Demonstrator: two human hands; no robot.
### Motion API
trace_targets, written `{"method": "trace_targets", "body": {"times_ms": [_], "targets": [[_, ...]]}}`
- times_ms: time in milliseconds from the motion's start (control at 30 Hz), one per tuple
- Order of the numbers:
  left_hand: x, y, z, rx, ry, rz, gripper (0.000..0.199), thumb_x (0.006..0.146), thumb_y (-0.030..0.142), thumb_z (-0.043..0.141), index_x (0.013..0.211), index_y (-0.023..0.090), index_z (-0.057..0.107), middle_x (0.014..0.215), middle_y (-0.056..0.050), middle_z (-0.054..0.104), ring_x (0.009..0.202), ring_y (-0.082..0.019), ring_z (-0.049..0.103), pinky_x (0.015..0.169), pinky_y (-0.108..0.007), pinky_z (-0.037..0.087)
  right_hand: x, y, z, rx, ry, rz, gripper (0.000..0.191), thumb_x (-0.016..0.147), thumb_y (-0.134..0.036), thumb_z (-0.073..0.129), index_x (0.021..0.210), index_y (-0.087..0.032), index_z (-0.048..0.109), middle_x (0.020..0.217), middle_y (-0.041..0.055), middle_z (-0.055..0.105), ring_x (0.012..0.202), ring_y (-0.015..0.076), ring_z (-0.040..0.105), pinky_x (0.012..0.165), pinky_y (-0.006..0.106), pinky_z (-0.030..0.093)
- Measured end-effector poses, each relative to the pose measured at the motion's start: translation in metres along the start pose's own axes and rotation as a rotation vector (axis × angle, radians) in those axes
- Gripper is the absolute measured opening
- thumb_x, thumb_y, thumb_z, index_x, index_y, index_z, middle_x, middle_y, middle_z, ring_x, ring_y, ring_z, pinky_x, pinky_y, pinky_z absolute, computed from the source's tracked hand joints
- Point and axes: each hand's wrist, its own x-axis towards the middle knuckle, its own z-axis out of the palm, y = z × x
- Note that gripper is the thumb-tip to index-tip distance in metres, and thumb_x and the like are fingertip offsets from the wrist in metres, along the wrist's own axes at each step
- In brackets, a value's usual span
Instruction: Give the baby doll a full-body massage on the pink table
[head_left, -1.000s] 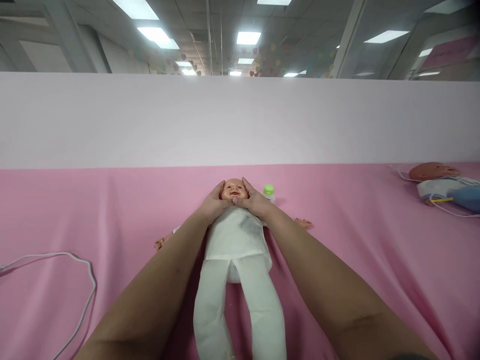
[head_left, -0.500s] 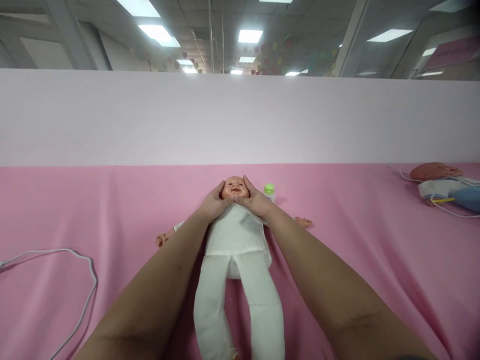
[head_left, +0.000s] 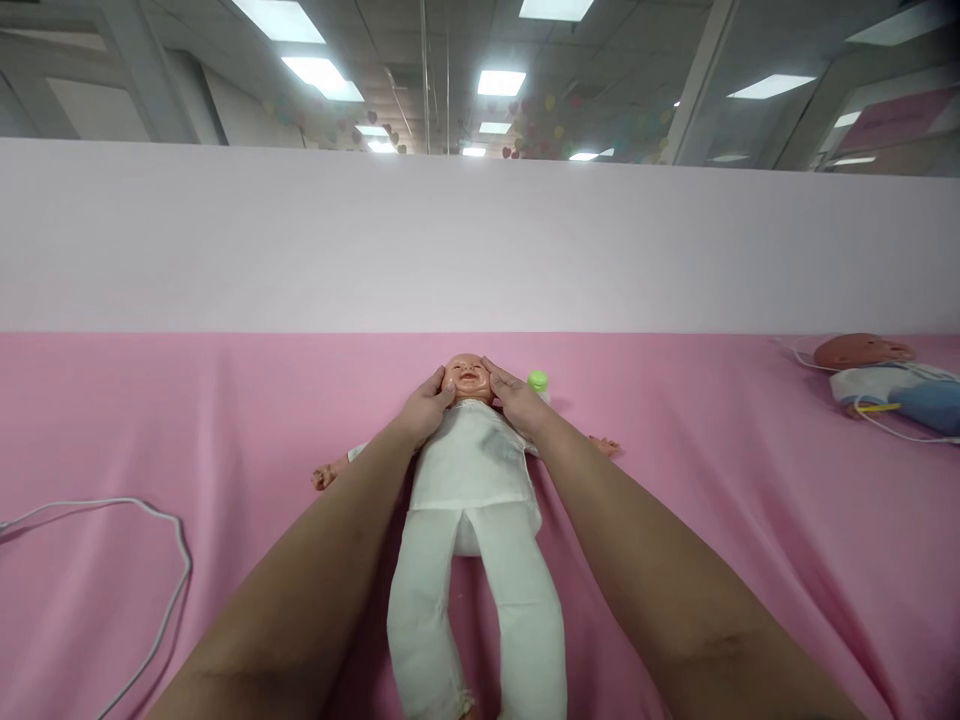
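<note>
A baby doll point(head_left: 472, 460) in a white cloth suit lies on its back, head away from me and arms spread out. My left hand point(head_left: 428, 405) cups the left side of its head, thumb along the cheek. On the opposite side, my right hand point(head_left: 516, 397) lies against the head with its fingers up beside the temple; its thumb is partly hidden. The doll's head is held between both hands. My forearms cover parts of its arms. Just beyond my right hand stands a small bottle with a green cap point(head_left: 538, 381).
Pink cloth point(head_left: 712, 480) covers the table, with a white panel point(head_left: 480, 240) rising behind it. A white cable point(head_left: 184, 550) curves at the left. At the far right lies another doll point(head_left: 862, 350) with blue-and-white clothing and thin cords.
My thumbs have moved apart from below the doll's chin, the left one now at the cheek. Both hands stay at the head. The view has shifted slightly.
</note>
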Motion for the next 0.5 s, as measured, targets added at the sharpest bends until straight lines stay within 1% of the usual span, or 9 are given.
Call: {"method": "trace_targets", "body": {"times_ms": [100, 133, 200, 233, 300, 400, 500], "targets": [[0.001, 0.000, -0.001, 0.030, -0.045, -0.026, 0.078, 0.092, 0.056, 0.069, 0.157, 0.020, 0.045, 0.158, -0.013, 0.051, 0.144, -0.027, 0.050, 0.120, -0.039, 0.038, 0.001, 0.002, 0.001, 0.024, 0.013, 0.012, 0.055, 0.098, -0.055, 0.062, 0.149, -0.037, 0.056, 0.145, 0.0008, 0.065, 0.130, 0.0243, 0.064, 0.118, 0.049, 0.045], [0.000, 0.001, -0.001, 0.065, -0.041, -0.018, 0.078, 0.092, 0.058, 0.068, 0.156, 0.020, 0.046, 0.158, -0.013, 0.050, 0.145, -0.028, 0.049, 0.120, -0.039, 0.037, 0.001, 0.003, 0.001, 0.014, 0.011, 0.001, 0.055, 0.098, -0.056, 0.063, 0.149, -0.037, 0.056, 0.144, 0.0005, 0.065, 0.130, 0.0245, 0.063, 0.119, 0.050, 0.044], [-0.003, 0.007, -0.001, 0.140, -0.057, 0.008, 0.076, 0.090, 0.059, 0.071, 0.153, 0.022, 0.052, 0.154, -0.012, 0.055, 0.143, -0.029, 0.051, 0.119, -0.037, 0.039, 0.001, 0.004, 0.000, -0.023, 0.013, -0.032, 0.058, 0.094, -0.058, 0.067, 0.148, -0.039, 0.057, 0.145, -0.0008, 0.064, 0.135, 0.0248, 0.060, 0.121, 0.051, 0.041], [-0.004, 0.010, -0.001, 0.176, -0.067, 0.024, 0.074, 0.088, 0.059, 0.073, 0.150, 0.023, 0.055, 0.151, -0.011, 0.059, 0.140, -0.030, 0.054, 0.116, -0.036, 0.042, 0.000, 0.004, -0.001, -0.057, 0.019, -0.046, 0.061, 0.091, -0.059, 0.071, 0.147, -0.040, 0.057, 0.147, -0.0016, 0.063, 0.137, 0.0251, 0.058, 0.123, 0.051, 0.039], [-0.008, 0.017, 0.000, 0.244, -0.077, 0.057, 0.072, 0.083, 0.056, 0.079, 0.145, 0.023, 0.060, 0.143, -0.012, 0.065, 0.135, -0.032, 0.059, 0.111, -0.036, 0.046, -0.001, 0.004, 0.000, -0.138, 0.036, -0.059, 0.075, 0.082, -0.057, 0.082, 0.150, -0.041, 0.054, 0.150, -0.0021, 0.061, 0.141, 0.0258, 0.054, 0.125, 0.050, 0.035], [-0.010, 0.023, 0.002, 0.309, -0.059, 0.086, 0.074, 0.078, 0.049, 0.084, 0.142, 0.020, 0.062, 0.139, -0.013, 0.067, 0.133, -0.035, 0.060, 0.109, -0.037, 0.049, -0.003, 0.003, 0.002, -0.205, 0.049, -0.062, 0.097, 0.071, -0.051, 0.092, 0.156, -0.039, 0.046, 0.151, -0.0004, 0.059, 0.140, 0.0263, 0.055, 0.124, 0.049, 0.036], [-0.010, 0.023, 0.002, 0.315, -0.070, 0.090, 0.074, 0.078, 0.046, 0.084, 0.143, 0.019, 0.061, 0.141, -0.013, 0.066, 0.135, -0.035, 0.058, 0.111, -0.038, 0.048, -0.003, 0.004, 0.005, -0.185, 0.067, -0.071, 0.101, 0.068, -0.048, 0.094, 0.156, -0.036, 0.046, 0.150, 0.0017, 0.061, 0.138, 0.0266, 0.057, 0.123, 0.047, 0.037]]}}
